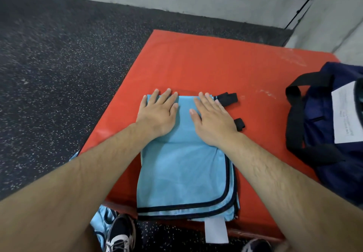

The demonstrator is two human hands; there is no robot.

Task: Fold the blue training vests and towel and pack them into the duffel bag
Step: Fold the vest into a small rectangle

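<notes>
A light blue training vest (pixel 184 175) with black trim lies folded into a rectangle on the red mat (pixel 206 65). Its near edge hangs over the mat's front, with a white tag below. My left hand (pixel 159 112) presses flat on the vest's far left part, fingers straight. My right hand (pixel 212 116) lies flat on the far right part. Black straps (pixel 227 99) stick out from the vest beside my right hand. The navy duffel bag (pixel 334 134) with black handles sits at the mat's right edge, a white paper on it.
More light blue fabric (pixel 102 222) lies on the dark speckled floor by my shoe (pixel 120 234) at the lower left. A grey wall runs along the back and right. The far half of the red mat is bare.
</notes>
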